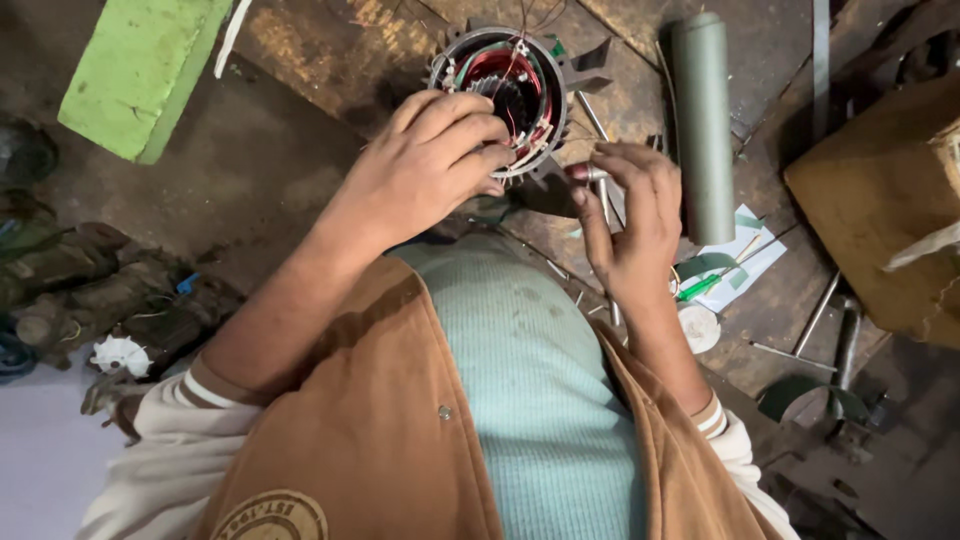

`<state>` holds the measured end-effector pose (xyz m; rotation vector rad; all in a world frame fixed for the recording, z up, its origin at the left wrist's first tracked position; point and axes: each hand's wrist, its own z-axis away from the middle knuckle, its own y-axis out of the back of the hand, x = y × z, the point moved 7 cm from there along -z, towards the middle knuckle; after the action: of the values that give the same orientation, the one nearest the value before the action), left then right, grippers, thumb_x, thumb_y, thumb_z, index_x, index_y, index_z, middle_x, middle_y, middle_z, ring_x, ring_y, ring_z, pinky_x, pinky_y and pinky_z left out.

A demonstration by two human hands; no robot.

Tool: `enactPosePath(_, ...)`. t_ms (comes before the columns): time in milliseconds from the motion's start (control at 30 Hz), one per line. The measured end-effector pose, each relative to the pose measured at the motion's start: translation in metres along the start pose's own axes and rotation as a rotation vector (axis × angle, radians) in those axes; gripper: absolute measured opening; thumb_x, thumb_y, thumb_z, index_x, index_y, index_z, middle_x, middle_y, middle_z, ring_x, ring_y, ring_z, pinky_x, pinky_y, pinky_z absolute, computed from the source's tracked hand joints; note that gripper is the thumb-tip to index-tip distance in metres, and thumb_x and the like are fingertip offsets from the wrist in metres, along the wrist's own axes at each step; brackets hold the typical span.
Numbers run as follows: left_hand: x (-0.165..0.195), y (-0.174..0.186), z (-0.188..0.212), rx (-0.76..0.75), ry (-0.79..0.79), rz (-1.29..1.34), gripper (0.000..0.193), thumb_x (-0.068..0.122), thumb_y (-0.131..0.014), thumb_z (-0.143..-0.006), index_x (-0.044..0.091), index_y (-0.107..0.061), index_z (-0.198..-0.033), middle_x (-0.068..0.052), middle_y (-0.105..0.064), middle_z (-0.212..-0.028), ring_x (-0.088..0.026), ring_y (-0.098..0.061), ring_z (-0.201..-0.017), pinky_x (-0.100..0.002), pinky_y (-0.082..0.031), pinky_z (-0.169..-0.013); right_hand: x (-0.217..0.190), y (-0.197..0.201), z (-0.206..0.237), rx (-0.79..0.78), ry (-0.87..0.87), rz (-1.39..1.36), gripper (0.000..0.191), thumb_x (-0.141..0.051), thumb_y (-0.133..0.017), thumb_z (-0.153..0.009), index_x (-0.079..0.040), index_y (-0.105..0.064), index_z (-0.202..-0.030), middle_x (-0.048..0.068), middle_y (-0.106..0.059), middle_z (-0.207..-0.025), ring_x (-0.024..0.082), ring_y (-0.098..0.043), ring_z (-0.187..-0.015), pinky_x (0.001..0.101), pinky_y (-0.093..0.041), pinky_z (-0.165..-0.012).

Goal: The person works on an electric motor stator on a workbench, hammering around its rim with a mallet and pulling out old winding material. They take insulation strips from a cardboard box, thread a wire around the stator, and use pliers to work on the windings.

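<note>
The left hand (435,160) curls over the near rim of a round motor winding (510,95), a ring of metal plates with red copper coils and thin wires inside, which sits on the worn bench (300,60) straight ahead of the person. The fingers wrap the edge and reach toward the middle, a hold that looks meant to steady the ring and keep its open face turned up toward the eyes. The right hand (630,215) is just beside the ring on its right, fingers bent and pinched on a small metal piece with a dark red end (585,172), held close to the rim as though kept ready at the spot where it is wanted; what exactly the piece is cannot be told. Loose thin wires rise from the top of the winding, away from both hands. A grey tube (703,120) lies lengthwise to the right of the right hand, clear of the working spot. Near the right wrist lie a sheet of white paper with green scraps (745,262) and a small white round lid (697,327). A green block (140,70) rests far off at the upper left.
</note>
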<state>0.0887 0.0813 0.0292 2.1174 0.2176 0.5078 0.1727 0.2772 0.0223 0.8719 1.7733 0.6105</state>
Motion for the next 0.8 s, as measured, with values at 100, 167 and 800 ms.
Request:
enactPosePath(100,-0.003,0.001,-0.007,-0.021,-0.014,0.15,0.032,0.022,-0.081,-0.086,0.008,-0.071,-0.112,-0.004,-0.064,-0.122,-0.026,-0.055,-0.127,-0.043,-0.045,-0.109,-0.02,-0.009,-0.02,-0.069,0.153,-0.006,0.037,-0.004,-0.081,-0.094,-0.005,-0.065,-0.127,0.013,-0.066,-0.132,0.036,-0.059,-0.129,0.0465,-0.044,-0.114)
enactPosePath(167,-0.007,0.0,-0.009,-0.029,-0.01,0.216,0.031,0.022,-0.082,-0.086,0.006,-0.071,-0.11,-0.006,-0.063,-0.115,-0.027,-0.057,-0.12,-0.043,-0.047,-0.105,-0.028,-0.021,-0.032,-0.131,0.224,-0.027,0.039,-0.005,-0.08,-0.094,-0.004,-0.065,-0.13,0.012,-0.067,-0.135,0.037,-0.058,-0.131,0.0467,-0.043,-0.114)
enactPosePath(800,-0.034,-0.012,-0.011,0.094,0.081,0.445,0.015,0.008,-0.082,-0.092,0.004,-0.073,-0.104,-0.006,-0.062,-0.095,-0.026,-0.059,-0.091,-0.039,-0.049,-0.086,-0.002,-0.042,-0.05,-0.036,0.111,0.004,0.025,0.005,-0.079,-0.078,-0.012,-0.075,-0.095,0.001,-0.069,-0.103,0.027,-0.054,-0.108,0.0384,-0.039,-0.1)
